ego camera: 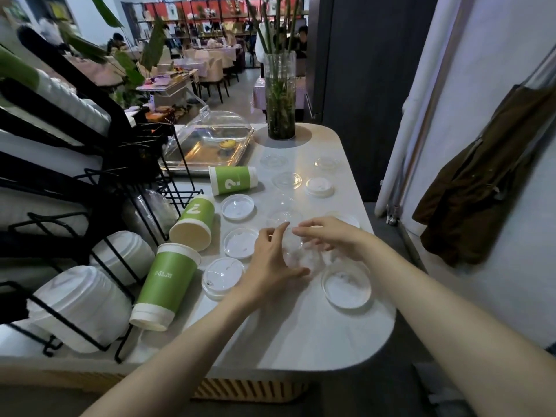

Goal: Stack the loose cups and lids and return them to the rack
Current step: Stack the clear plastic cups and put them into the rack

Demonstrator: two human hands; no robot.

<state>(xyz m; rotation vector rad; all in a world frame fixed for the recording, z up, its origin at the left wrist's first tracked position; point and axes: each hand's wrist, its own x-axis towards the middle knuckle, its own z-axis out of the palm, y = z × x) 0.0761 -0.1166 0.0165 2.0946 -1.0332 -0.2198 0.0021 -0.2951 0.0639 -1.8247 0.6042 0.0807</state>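
Three green cups [192, 224], both hands [272, 260] on clear lid [296, 251]

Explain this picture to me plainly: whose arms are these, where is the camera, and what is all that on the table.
There is no machine: a person wears the camera on the head, looking down. The left hand and right hand together hold a clear lid above the white table. Three green paper cups lie on their sides: one far, one middle, one near. Clear lids, such as this one, lie scattered around. The black wire rack on the left holds stacked white lids.
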